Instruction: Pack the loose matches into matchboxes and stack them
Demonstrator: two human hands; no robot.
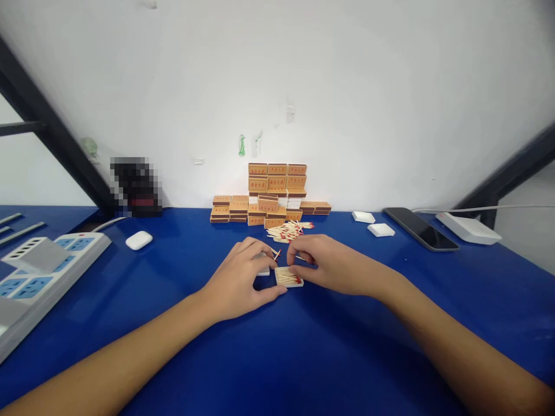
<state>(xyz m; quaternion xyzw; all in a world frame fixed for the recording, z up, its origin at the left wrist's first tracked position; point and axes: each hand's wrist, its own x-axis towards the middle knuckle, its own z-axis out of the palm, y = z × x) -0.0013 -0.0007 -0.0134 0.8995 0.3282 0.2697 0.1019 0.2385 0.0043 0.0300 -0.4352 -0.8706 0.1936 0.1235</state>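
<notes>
A small white matchbox tray (289,285) lies on the blue table, partly filled with red-tipped matches (288,278). My left hand (243,277) brackets its left end, thumb on the near edge and index finger by the far corner. Under those fingers a second white tray (262,272) shows in part, with a few matches (276,253) beyond it. Over the first tray, my right hand (323,263) bends its thumb and index finger close together at the matches. What lies between these fingertips is too small to make out. Just beyond is a pile of loose matches (286,232).
Stacked orange matchboxes (277,185) stand against the wall. To the right lie two white trays (380,230), a phone (420,228) and a white device (468,227). A white earbud case (139,240) and a power strip (56,283) are at left.
</notes>
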